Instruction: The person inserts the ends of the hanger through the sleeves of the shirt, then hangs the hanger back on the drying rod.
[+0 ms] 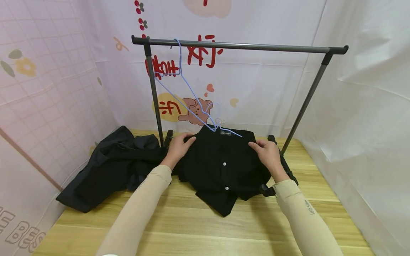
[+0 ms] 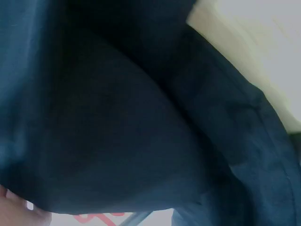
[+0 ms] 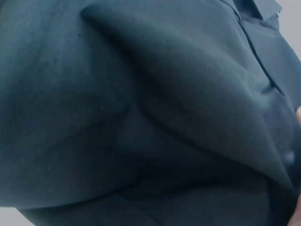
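A black shirt (image 1: pixel 208 163) with white buttons is held up by both hands, collar at the top and front facing me. My left hand (image 1: pixel 179 146) pinches its left shoulder, thumb on the near side. At the other shoulder, my right hand (image 1: pixel 268 153) grips the cloth the same way. A light blue wire hanger (image 1: pixel 234 133) shows at the collar opening, its lower part hidden by the shirt. Dark cloth of the shirt (image 2: pixel 117 141) fills most of the left wrist view, with fingertips at the lower left corner. Folds of it also cover the right wrist view.
A grey metal clothes rack (image 1: pixel 240 46) stands over the wooden table (image 1: pixel 192 227). Another blue wire hanger (image 1: pixel 189 85) hangs at the left of its rail. A heap of dark clothing (image 1: pixel 105 170) lies on the left. Printed curtains enclose the back and sides.
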Motion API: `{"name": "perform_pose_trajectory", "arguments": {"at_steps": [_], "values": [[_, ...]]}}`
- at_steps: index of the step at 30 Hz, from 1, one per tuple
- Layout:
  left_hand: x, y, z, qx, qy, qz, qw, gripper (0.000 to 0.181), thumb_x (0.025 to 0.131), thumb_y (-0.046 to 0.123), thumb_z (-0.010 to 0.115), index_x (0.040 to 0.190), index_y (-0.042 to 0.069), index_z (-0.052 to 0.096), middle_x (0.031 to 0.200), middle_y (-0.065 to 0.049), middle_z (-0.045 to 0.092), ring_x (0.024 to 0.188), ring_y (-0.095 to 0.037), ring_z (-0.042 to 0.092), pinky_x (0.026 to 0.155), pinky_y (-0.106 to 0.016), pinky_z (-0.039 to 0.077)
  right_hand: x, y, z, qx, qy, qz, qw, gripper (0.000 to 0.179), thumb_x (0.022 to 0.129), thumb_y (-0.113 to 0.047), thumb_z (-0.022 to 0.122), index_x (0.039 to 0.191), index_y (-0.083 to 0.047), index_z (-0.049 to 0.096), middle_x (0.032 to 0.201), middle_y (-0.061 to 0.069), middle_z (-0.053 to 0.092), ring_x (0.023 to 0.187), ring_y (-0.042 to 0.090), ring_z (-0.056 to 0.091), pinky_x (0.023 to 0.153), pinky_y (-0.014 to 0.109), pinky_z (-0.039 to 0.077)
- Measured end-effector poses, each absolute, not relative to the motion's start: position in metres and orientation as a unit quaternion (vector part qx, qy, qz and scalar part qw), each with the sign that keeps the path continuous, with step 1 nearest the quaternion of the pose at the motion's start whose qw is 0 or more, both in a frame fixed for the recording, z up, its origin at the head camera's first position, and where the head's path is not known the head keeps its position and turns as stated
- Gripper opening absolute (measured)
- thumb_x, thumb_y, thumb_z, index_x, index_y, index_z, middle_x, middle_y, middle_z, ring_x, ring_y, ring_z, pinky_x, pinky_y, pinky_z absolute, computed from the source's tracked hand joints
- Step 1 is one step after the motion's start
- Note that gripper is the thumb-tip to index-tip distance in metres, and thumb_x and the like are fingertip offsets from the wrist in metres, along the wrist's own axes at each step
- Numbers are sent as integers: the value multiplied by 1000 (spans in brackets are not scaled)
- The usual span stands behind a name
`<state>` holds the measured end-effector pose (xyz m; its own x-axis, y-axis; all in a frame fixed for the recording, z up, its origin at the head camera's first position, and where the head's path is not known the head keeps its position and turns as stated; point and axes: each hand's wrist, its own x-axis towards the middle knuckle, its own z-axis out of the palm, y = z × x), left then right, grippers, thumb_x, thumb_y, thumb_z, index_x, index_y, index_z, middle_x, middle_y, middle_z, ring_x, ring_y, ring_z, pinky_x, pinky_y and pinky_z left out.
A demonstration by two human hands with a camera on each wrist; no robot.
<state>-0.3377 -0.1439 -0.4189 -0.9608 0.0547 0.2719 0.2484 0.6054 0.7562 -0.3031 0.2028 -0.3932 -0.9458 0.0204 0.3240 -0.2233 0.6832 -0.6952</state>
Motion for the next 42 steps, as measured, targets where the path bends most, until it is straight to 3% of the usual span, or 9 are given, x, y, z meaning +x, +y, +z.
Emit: {"name": "perform_pose_trajectory", "arguments": {"at_steps": [5, 9, 15, 18, 22, 26, 32, 37, 42], "values": [[-339, -159, -423, -48, -900, -405, 154, 37, 104, 37, 53, 131, 14, 64, 133, -7, 61, 122, -30, 54, 109, -50, 33, -304, 207, -393, 21, -902, 398, 168, 44, 97, -45, 63, 78, -6, 68, 60, 0, 48, 64, 23, 44, 58, 34, 34], [-339, -169, -425, -29, -896, -417, 150, 38, 104, 36, 54, 133, 12, 61, 137, -10, 58, 126, -32, 52, 107, -50, 36, -304, 210, -395, 5, -899, 402, 172, 45, 96, -46, 63, 79, -5, 69, 63, 1, 51, 68, 25, 46, 61, 35, 35], [-338, -181, -426, -10, -893, -431, 131, 44, 103, 35, 55, 141, 12, 55, 146, -14, 50, 130, -35, 48, 107, -52, 37, -307, 217, -398, -27, -890, 410, 195, 48, 95, -44, 66, 69, -4, 58, 58, 0, 42, 66, 25, 43, 59, 34, 32], [-337, -186, -427, -2, -895, -429, 125, 44, 103, 33, 56, 141, 11, 55, 141, -15, 54, 123, -36, 54, 104, -51, 41, -308, 219, -398, -55, -883, 411, 220, 46, 95, -42, 67, 70, -3, 60, 60, 1, 44, 67, 26, 44, 59, 34, 31], [-337, -194, -429, 10, -899, -421, 125, 38, 102, 29, 58, 134, 10, 60, 128, -17, 63, 110, -36, 60, 97, -51, 45, -308, 222, -400, -95, -866, 420, 255, 41, 94, -40, 69, 81, -1, 70, 71, 9, 60, 73, 28, 51, 64, 35, 35], [-336, -199, -429, 37, -906, -395, 149, 35, 102, 28, 58, 131, 9, 63, 127, -18, 64, 113, -38, 58, 103, -53, 36, -309, 224, -402, -104, -850, 432, 283, 38, 94, -38, 69, 88, -1, 73, 83, 16, 67, 77, 30, 54, 68, 36, 37], [-336, -202, -433, 85, -906, -352, 221, 30, 99, 17, 62, 128, 10, 65, 125, -18, 61, 116, -39, 51, 105, -56, 24, -309, 224, -403, -106, -834, 443, 311, 40, 94, -37, 69, 80, 1, 69, 74, 13, 62, 72, 28, 50, 64, 34, 35], [-334, -188, -438, 60, -900, -316, 295, 33, 96, 14, 67, 128, 9, 62, 127, -19, 51, 123, -40, 39, 113, -56, 13, -308, 221, -404, -112, -827, 453, 313, 42, 94, -37, 70, 75, 0, 65, 65, 6, 55, 68, 25, 47, 61, 33, 33], [-328, -153, -441, -40, -906, -319, 275, 30, 96, 22, 68, 123, 9, 67, 126, -14, 56, 118, -35, 46, 102, -50, 33, -309, 216, -408, -116, -820, 460, 320, 44, 93, -35, 71, 69, -1, 59, 61, 4, 47, 65, 25, 44, 58, 32, 31]]}}
